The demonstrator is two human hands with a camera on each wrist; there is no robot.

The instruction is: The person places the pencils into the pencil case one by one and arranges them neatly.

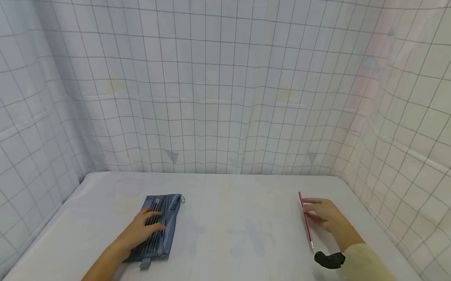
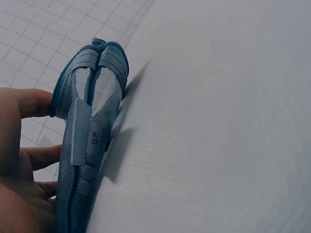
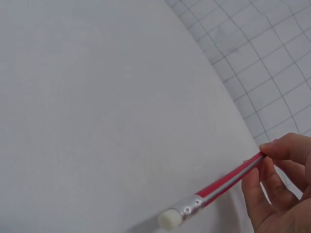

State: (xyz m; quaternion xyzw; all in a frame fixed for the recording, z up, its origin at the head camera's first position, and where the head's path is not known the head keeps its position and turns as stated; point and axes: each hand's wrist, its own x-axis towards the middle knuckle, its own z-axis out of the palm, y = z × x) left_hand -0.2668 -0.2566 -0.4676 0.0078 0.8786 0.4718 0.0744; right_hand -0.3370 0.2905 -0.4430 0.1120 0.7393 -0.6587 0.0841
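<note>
A blue-grey zippered pencil case point(image 1: 170, 231) with dark stripes lies flat on the left part of the white table. My left hand point(image 1: 141, 232) rests on top of it, fingers loosely spread over the striped side. In the left wrist view the case point(image 2: 85, 131) appears end-on with a small fabric tab, and the fingers touch its upper side. Over on the right, my right hand point(image 1: 324, 216) pinches a red pencil point(image 1: 307, 225) between thumb and fingers. The right wrist view shows the pencil's white eraser point(image 3: 170, 220) in a silver ferrule, tilted toward the camera.
The white-covered table point(image 1: 233, 252) spreads between both hands. White grid-patterned curtains point(image 1: 231, 90) hang behind it and along both sides. A black wrist-worn piece point(image 1: 329, 260) sits by the right cuff.
</note>
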